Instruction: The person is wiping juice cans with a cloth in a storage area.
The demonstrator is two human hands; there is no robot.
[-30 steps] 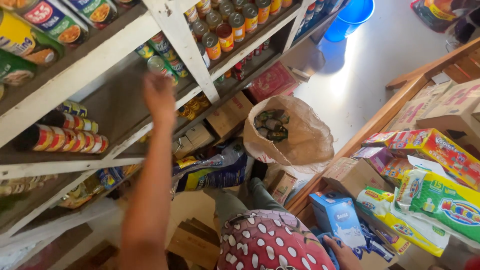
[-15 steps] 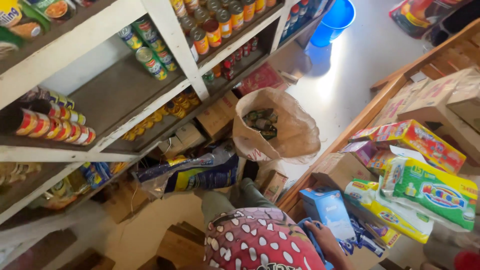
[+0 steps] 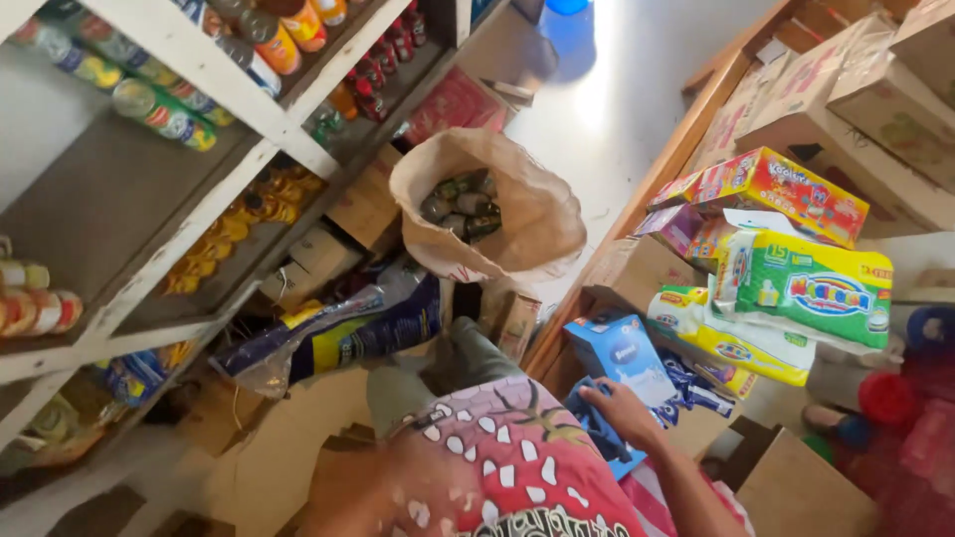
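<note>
Below, at the lower right of the head view, the right hand (image 3: 619, 410) was seen with fingers curled around a crumpled blue packet (image 3: 595, 426), held just under a light blue carton (image 3: 622, 353) that stood at the edge of a brown cardboard box (image 3: 637, 270). The grip was closed on the packet; whether the hand also touched the carton could not be told. The left hand was not seen anywhere in the view, so its state could not be recorded. A patterned red and white garment (image 3: 507, 467) filled the bottom centre, with a grey-green trouser leg (image 3: 438, 373) above it. Ahead of the knee, an open brown sack (image 3: 517, 224) was noted on the floor, with dark tins (image 3: 460, 207) inside it. Beside the sack, to the left, a blue and yellow bag (image 3: 343, 333) was lying on its side. White shelving (image 3: 189, 234) ran along the left, with rows of tins (image 3: 159, 104) on the upper board and bottles (image 3: 288, 35) at the top. On the right, a green and white pack (image 3: 811, 288) and a yellow and red box (image 3: 771, 189) were stacked on cartons against a wooden counter (image 3: 676, 149). A blue bucket (image 3: 567, 6) was cut off by the top edge.
</note>
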